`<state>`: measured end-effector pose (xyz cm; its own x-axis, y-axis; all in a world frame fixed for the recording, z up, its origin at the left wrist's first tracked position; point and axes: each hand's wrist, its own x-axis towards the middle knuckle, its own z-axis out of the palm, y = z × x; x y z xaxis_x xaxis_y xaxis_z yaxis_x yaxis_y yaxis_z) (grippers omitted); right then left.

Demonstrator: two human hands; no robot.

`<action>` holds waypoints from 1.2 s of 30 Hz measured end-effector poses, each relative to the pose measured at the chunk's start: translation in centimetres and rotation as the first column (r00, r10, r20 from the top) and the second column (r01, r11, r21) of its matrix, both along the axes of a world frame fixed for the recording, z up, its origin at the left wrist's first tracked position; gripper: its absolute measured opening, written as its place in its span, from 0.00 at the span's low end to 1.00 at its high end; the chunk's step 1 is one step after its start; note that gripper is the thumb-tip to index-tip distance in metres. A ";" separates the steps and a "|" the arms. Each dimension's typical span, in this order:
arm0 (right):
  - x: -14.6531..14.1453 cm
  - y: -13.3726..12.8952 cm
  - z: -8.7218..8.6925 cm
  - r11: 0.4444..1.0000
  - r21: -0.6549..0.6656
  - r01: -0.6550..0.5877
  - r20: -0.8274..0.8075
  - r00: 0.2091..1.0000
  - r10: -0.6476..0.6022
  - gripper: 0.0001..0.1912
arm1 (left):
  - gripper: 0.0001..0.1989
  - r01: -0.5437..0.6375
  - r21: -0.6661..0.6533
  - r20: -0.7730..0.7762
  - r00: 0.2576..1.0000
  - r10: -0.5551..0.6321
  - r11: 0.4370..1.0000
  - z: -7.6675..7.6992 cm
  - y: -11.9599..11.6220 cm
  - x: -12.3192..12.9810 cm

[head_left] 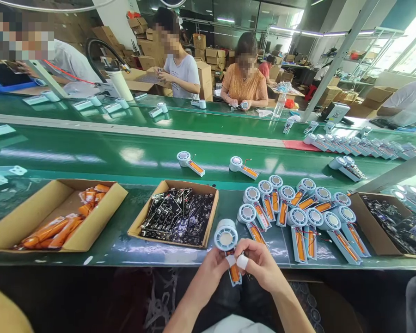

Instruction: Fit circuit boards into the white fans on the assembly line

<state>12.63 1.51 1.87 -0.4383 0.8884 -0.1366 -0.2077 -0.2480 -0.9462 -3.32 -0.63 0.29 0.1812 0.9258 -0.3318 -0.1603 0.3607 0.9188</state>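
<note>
A light blue handheld fan [225,235] with a round head and an open handle sits in my left hand [212,268], whose fingers wrap around the handle below the head. An orange battery lies inside that handle. My right hand [260,262] is pinched closed against the handle, and its fingertips hide whatever is between them. White covers wrap both thumbs. Just beyond my right hand, several similar half-open fans [298,217] with orange batteries lie grouped on the green bench [225,203].
A cardboard box of orange batteries [104,222] stands left, and a box of black circuit boards [208,226] is nearer. Another box of dark parts [370,231] is at right. Two fans [196,166] lie on the green conveyor [142,152]. Co-workers [244,88] sit across.
</note>
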 end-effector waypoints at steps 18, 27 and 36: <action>0.4 -0.5 1.6 0.853 0.484 -0.196 0.788 0.521 -0.327 0.10 | 0.22 -0.181 0.248 -0.420 0.865 0.274 0.952 -2.1 -0.8 -0.2; 0.2 -0.2 3.6 0.728 0.421 -0.541 0.763 0.646 0.039 0.08 | 0.17 -0.147 0.150 -0.285 0.940 0.185 0.978 -0.1 -0.1 -0.1; -0.9 -1.6 -0.7 0.969 0.220 -0.111 0.467 0.885 -0.004 0.28 | 0.28 -0.126 -0.016 0.033 0.991 0.126 0.992 -2.2 -1.3 -0.2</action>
